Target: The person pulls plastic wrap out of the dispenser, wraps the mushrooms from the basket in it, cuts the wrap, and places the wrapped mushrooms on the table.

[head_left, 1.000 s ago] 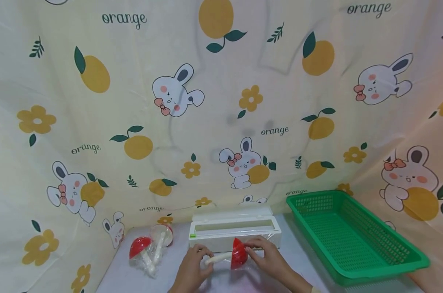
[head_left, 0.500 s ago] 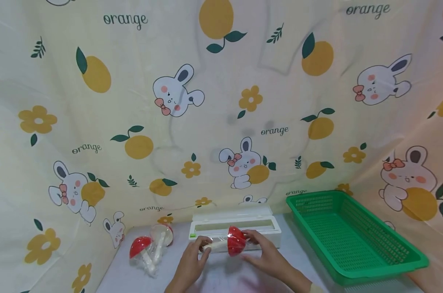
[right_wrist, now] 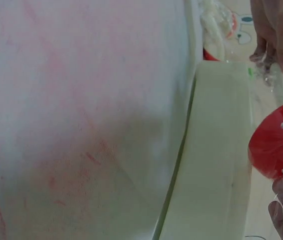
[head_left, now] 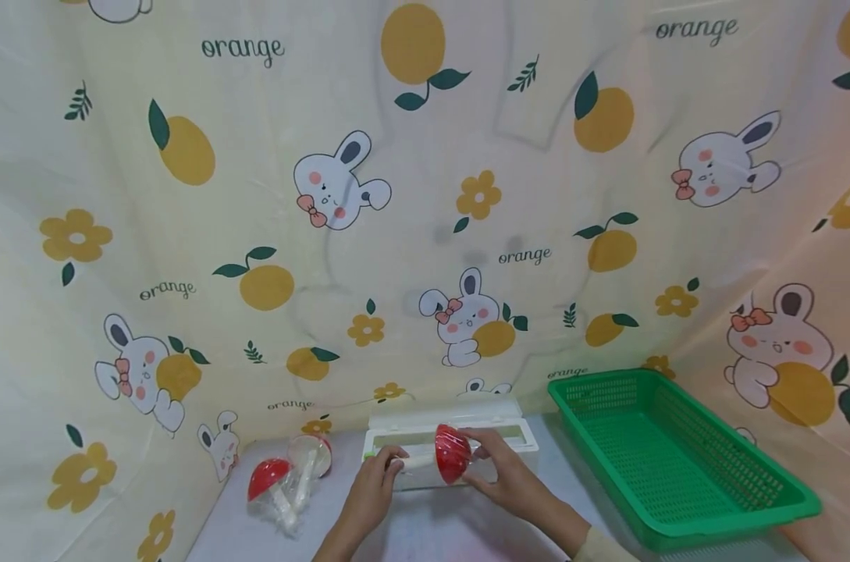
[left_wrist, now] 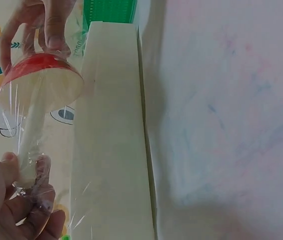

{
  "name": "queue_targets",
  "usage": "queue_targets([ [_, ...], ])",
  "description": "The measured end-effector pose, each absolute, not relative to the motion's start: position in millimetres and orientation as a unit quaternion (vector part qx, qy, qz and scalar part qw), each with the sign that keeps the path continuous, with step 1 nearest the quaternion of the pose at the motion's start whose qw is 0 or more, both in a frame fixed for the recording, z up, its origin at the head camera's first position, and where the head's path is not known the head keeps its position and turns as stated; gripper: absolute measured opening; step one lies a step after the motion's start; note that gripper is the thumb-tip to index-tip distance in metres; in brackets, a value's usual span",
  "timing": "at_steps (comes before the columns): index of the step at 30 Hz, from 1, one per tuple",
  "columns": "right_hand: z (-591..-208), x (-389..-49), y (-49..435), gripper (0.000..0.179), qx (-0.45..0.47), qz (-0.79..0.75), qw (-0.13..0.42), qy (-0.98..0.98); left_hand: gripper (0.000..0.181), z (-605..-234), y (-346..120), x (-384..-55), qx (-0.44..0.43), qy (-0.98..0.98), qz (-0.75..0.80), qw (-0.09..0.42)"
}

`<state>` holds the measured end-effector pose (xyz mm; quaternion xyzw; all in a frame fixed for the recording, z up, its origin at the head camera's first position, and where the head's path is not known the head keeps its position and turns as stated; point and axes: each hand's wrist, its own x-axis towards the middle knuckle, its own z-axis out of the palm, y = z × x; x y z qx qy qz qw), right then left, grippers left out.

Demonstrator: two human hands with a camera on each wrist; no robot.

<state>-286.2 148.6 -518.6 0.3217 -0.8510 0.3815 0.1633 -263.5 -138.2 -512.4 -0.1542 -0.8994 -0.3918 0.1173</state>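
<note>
A toy mushroom (head_left: 452,454) with a white-dotted red cap and a white stem lies sideways between my hands. Clear plastic film covers it, crinkled around the stem's end in the left wrist view. My left hand (head_left: 370,490) pinches that end of the stem (left_wrist: 31,135). On the cap's side, my right hand (head_left: 510,478) holds the red dome (right_wrist: 271,142) with thumb and fingers spread around it. The mushroom overlaps the front of a long white box (head_left: 425,478) in the head view; the box's lid (head_left: 446,410) is raised at the back.
Two more film-covered toy mushrooms (head_left: 268,478) lie together at the table's left. A green plastic basket (head_left: 713,524) stands on the right. Behind everything hangs a patterned cloth (head_left: 410,273) with oranges and rabbits. The white tabletop (head_left: 256,546) shows below the hands.
Both hands have moved up and away from me with the mushroom, from in front of the white box to overlapping its opening. The right hand's fingers have shifted around the cap.
</note>
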Motion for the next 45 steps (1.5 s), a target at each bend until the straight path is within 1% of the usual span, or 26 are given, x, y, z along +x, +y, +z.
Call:
queue_targets([
  [4,-517,-290,146,0.095,0.325,0.358,0.156,-0.861,0.014,-514,-138,-265,-0.159,-0.899,-0.379,0.151],
  [8,-513,-295,141,0.1,0.32,0.333,0.147,-0.875,0.016,-514,-139,-270,-0.162,-0.898,-0.378,0.158],
  [14,-506,-299,137,0.097,0.304,0.272,0.151,-0.901,0.02,-514,-142,-277,-0.167,-0.894,-0.396,0.127],
  [18,-504,-303,138,0.092,0.303,0.284,0.148,-0.898,0.02,-514,-146,-278,-0.18,-0.888,-0.408,0.109],
  [20,-505,-305,140,0.09,0.302,0.3,0.142,-0.894,0.021,-514,-147,-276,-0.189,-0.888,-0.404,0.11],
  [22,-506,-308,141,0.09,0.3,0.314,0.137,-0.89,0.024,-515,-147,-275,-0.2,-0.892,-0.388,0.122],
  [24,-507,-311,142,0.089,0.299,0.32,0.137,-0.889,0.033,-516,-147,-273,-0.201,-0.901,-0.358,0.136],
  [26,-507,-313,142,0.088,0.3,0.321,0.141,-0.887,0.043,-516,-146,-273,-0.203,-0.912,-0.319,0.16],
  [28,-507,-314,143,0.089,0.302,0.327,0.137,-0.885,0.047,-517,-143,-274,-0.197,-0.92,-0.283,0.184],
  [33,-504,-314,142,0.088,0.307,0.35,0.117,-0.877,0.043,-516,-138,-279,-0.188,-0.917,-0.233,0.264],
  [37,-498,-313,143,0.087,0.313,0.35,0.13,-0.874,0.038,-510,-137,-282,-0.177,-0.907,-0.221,0.313],
  [41,-489,-314,144,0.086,0.319,0.351,0.151,-0.867,0.03,-499,-137,-283,-0.173,-0.902,-0.227,0.324],
  [45,-480,-315,144,0.085,0.324,0.352,0.157,-0.864,0.028,-489,-137,-283,-0.171,-0.899,-0.236,0.327],
])
